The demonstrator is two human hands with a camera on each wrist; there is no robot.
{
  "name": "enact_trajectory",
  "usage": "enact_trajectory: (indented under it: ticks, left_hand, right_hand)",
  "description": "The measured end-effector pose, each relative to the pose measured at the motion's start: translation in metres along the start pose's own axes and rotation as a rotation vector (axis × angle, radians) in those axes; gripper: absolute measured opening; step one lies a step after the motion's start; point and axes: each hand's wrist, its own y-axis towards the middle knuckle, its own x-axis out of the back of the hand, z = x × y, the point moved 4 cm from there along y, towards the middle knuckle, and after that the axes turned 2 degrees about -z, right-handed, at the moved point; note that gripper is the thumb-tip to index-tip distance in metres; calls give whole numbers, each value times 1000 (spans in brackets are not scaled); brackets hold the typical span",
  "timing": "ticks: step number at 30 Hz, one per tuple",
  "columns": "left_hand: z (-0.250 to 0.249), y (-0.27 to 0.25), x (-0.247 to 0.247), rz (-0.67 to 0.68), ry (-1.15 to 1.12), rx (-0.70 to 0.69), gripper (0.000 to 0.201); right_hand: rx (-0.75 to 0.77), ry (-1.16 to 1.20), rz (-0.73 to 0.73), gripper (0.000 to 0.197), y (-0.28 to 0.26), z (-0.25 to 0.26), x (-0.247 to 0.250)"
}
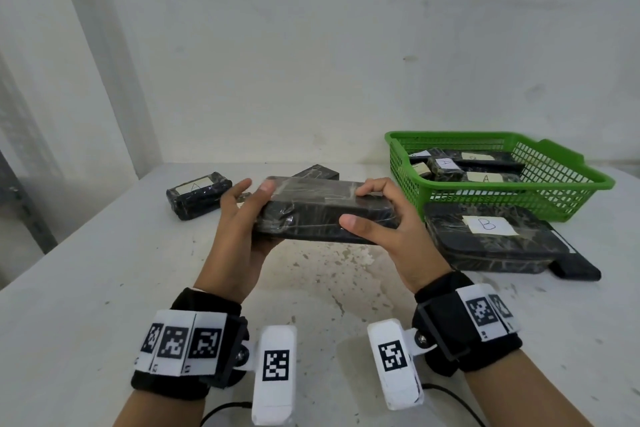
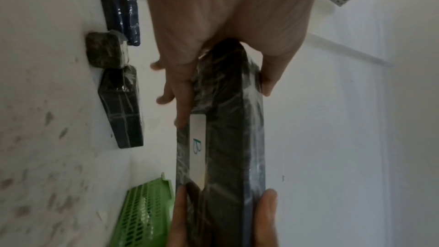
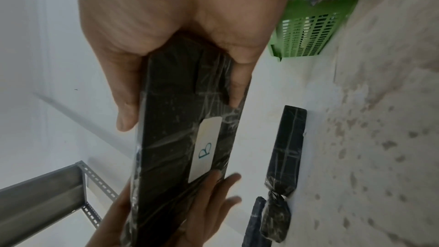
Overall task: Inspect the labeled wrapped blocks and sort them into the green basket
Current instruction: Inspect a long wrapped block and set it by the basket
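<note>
Both hands hold a long black plastic-wrapped block (image 1: 322, 215) level above the table. My left hand (image 1: 242, 215) grips its left end, thumb on top. My right hand (image 1: 377, 215) grips its right end, thumb on the near side. The wrist views show a white label marked B (image 2: 198, 149) (image 3: 205, 149) on the block's far face, hidden in the head view. The green basket (image 1: 568, 184) at the back right holds several wrapped blocks with A labels (image 1: 485, 178).
A large wrapped block labelled B (image 1: 491, 239) lies in front of the basket, over a black slab (image 1: 578, 270). A block labelled A (image 1: 197, 194) and another block (image 1: 318, 172) lie at the back left. A wall stands behind; the table edge runs left.
</note>
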Motion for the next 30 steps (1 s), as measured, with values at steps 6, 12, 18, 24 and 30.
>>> enact_trajectory:
  ticks: [6, 12, 18, 24, 30]
  left_hand:
    - [-5, 3, 8, 12, -117, 29, 69]
    - [-8, 3, 8, 78, -110, 5, 89]
    - [-6, -1, 1, 95, 39, 2, 48]
    - [-4, -1, 1, 85, 64, -15, 47]
    - [-5, 1, 5, 39, 101, -49, 47]
  right_hand:
    - [-137, -3, 27, 92, 1, -9, -1]
    - [-381, 500, 20, 73, 3, -13, -10]
    - [-242, 441, -71, 61, 7, -7, 1]
    - [-236, 391, -50, 42, 6, -6, 2]
    - [-146, 352, -30, 41, 3, 0, -1]
